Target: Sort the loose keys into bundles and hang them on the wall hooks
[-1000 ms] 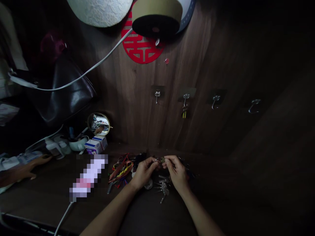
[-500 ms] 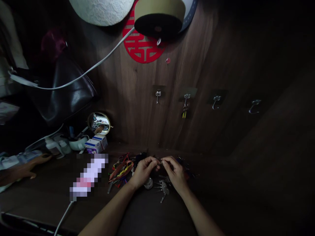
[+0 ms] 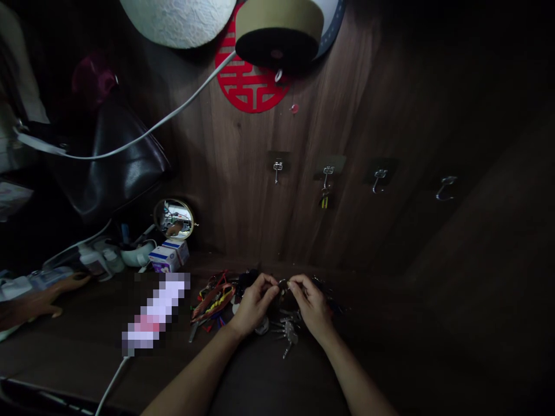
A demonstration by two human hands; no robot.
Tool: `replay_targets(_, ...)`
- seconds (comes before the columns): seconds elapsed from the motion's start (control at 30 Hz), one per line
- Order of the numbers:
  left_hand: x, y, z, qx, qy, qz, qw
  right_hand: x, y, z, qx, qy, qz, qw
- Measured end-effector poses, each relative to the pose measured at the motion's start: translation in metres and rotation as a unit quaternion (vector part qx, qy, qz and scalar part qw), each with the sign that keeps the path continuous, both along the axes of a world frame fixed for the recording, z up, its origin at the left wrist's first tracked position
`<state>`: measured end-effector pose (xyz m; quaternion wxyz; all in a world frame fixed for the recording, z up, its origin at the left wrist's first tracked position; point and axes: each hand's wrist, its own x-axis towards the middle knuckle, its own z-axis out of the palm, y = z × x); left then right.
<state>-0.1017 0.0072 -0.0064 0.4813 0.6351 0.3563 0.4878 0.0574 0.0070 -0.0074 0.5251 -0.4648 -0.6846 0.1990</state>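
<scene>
Over the dark desk, my left hand [image 3: 255, 300] and my right hand [image 3: 311, 303] face each other with fingers pinched. Between their fingertips is a small metal key ring [image 3: 282, 283]; what hangs from it is too dark to make out. Just below lies a fanned bunch of silver keys [image 3: 288, 332]. A round silver disc [image 3: 262, 326] is partly covered by my left hand. To the left sits a tangle of orange and yellow cords [image 3: 214, 303] with keys. More dark keys [image 3: 336, 300] lie behind and right of my right hand.
Several metal hooks line the wood wall; one hook [image 3: 326, 176] carries a yellow-black key. At left stand a round mirror [image 3: 174, 219], small boxes [image 3: 169, 256], bottles [image 3: 93, 260] and a wooden hand-shaped piece [image 3: 47, 297]. A blurred-out item [image 3: 156, 315] has a white cable [image 3: 111, 384].
My hands have drawn slightly apart, so more of the key ring shows between my fingertips. The keys on the desk stay where they were. The view has shifted slightly.
</scene>
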Motion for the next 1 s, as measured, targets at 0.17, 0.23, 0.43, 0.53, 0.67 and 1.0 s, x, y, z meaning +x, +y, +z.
replay_targets(0.17, -0.001, -0.003, -0.002, 0.026, 0.066, 0.008, 0.997, 0.007, 0.005, -0.001, -0.015, 0.114, -0.045, 0.992)
replay_targets(0.23, -0.001, -0.004, -0.003, 0.045, 0.111, 0.009, 0.993, 0.011, 0.008, 0.000, -0.007, 0.146, -0.066, 0.987)
replay_targets(0.43, -0.002, -0.005, -0.007, 0.089, 0.197, 0.023, 0.976, 0.025, 0.012, 0.013, 0.019, 0.158, -0.111, 0.981)
replay_targets(0.53, -0.002, -0.006, -0.007, 0.098, 0.207, 0.027, 0.973, 0.032, 0.017, 0.028, 0.030, 0.153, -0.122, 0.980)
replay_targets(0.67, -0.003, -0.007, -0.008, 0.100, 0.212, 0.029, 0.972, 0.039, 0.029, 0.055, 0.064, 0.140, -0.128, 0.980)
replay_targets(1.0, -0.003, -0.006, -0.012, 0.114, 0.215, 0.048, 0.969, 0.049, 0.064, 0.136, 0.147, 0.140, -0.151, 0.968)
